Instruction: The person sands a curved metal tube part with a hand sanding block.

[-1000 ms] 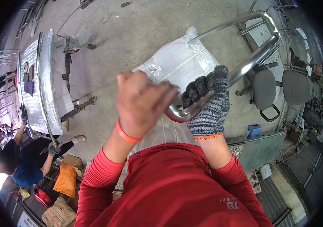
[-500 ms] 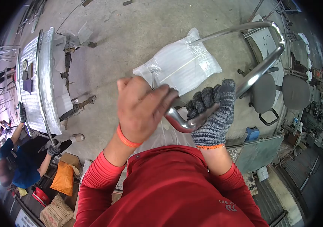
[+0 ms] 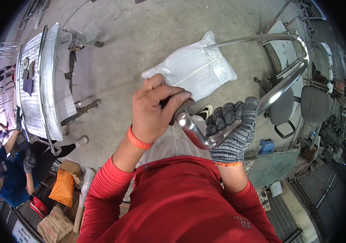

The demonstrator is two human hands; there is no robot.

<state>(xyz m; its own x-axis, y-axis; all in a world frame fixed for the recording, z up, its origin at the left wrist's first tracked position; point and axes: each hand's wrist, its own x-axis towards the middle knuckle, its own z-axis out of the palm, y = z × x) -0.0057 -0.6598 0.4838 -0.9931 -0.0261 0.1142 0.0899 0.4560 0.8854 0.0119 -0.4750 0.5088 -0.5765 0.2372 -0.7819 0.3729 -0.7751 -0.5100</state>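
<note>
Head view, centre: your right fingers (image 3: 228, 112) are clamping bent tube (image 3: 280, 90), left fingers (image 3: 176, 101) pinching dark piece (image 3: 187, 106); progress unclear.

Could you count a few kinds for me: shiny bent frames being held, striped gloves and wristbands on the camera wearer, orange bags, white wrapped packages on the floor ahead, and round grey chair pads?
Held shiny frame: 1
Striped glove: 1
Wristband: 1
Orange bag: 1
White package: 1
Grey chair pads: 2
Total: 7
</note>
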